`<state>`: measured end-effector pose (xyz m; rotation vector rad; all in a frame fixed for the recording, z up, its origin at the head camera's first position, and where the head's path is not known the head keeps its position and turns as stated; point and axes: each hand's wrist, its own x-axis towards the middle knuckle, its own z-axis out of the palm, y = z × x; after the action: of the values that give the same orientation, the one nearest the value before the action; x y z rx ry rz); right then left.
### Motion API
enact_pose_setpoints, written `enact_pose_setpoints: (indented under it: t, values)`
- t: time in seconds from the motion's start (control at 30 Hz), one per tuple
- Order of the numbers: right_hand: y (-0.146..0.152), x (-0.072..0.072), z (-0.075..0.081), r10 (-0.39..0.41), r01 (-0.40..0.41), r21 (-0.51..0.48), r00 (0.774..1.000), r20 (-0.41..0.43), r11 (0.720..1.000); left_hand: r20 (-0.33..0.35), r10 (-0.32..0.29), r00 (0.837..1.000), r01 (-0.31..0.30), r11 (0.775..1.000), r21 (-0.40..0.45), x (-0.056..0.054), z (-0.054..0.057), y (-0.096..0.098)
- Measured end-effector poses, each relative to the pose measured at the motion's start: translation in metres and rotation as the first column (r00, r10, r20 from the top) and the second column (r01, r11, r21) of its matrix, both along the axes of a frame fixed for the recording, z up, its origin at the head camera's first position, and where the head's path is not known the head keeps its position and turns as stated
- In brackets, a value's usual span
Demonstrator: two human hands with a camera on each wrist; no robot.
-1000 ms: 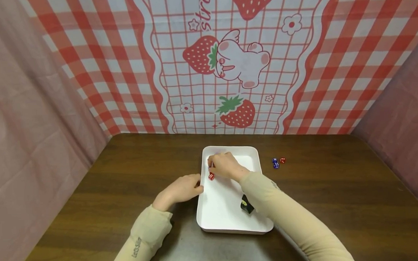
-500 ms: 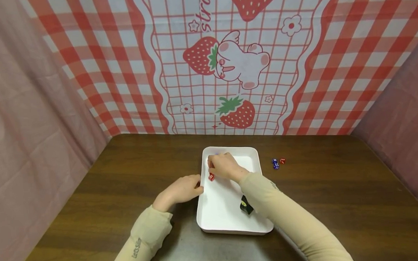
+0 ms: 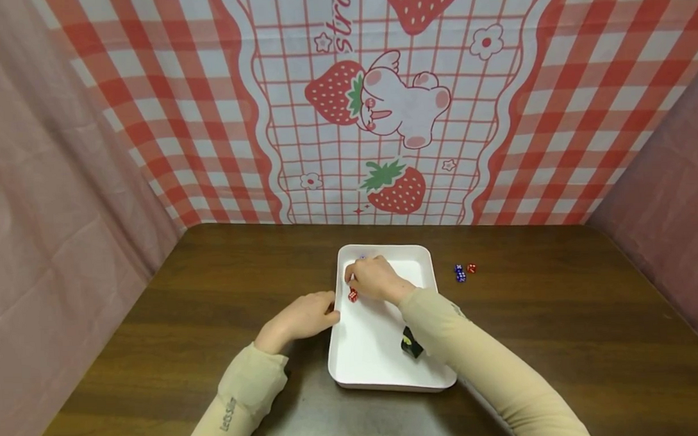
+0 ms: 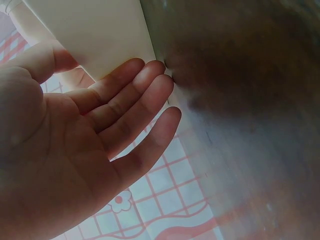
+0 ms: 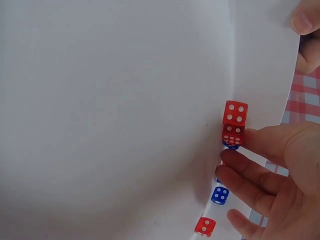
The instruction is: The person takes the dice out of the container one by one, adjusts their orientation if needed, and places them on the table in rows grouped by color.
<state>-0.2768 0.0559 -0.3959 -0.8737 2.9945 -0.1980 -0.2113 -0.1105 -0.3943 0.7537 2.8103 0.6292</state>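
Dice [image 5: 232,137] pinched by right hand [image 3: 377,278] at ten o'clock in white tray [image 3: 371,358], touched at nine by left hand [image 3: 300,314], fingers extended.

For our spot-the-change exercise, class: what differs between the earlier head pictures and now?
Very little: the right hand has edged slightly toward the left side of the white tray. No new grasp or release is visible. The left hand, tray, black object and dice outside the tray stayed put.

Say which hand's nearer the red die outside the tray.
Right. The right hand is inside the tray, left of the red die; the left hand is farther left, outside.
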Motion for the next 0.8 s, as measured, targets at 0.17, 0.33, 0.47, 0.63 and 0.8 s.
enact_pose_setpoints:
  t: [0.17,0.33,0.47,0.63,0.8]
  values:
    - [0.0006,0.0001,0.0003,0.000,0.000,-0.027,1.000,0.005,1.000,0.009,0.006,1.000,-0.006,1.000,-0.003,0.0001,0.0000,0.0001]
    - [0.0004,-0.0003,0.0007,0.008,-0.008,-0.065,1.000,-0.007,0.998,0.017,0.009,1.000,-0.009,1.000,-0.001,0.0001,0.0009,-0.0001]
    - [-0.0001,-0.0004,0.0001,0.025,-0.027,-0.080,0.999,-0.030,0.996,0.010,0.009,1.000,-0.009,1.000,-0.004,-0.0005,0.0007,-0.0002]
    - [0.0009,-0.0007,0.0001,0.054,-0.059,-0.066,0.995,-0.081,0.996,0.013,0.010,1.000,-0.010,1.000,-0.008,-0.0010,0.0003,0.0004]
    - [0.0036,-0.0016,0.0064,0.052,-0.059,-0.065,0.993,-0.105,0.996,0.026,0.020,0.999,-0.020,1.000,-0.008,-0.0009,0.0006,0.0004]
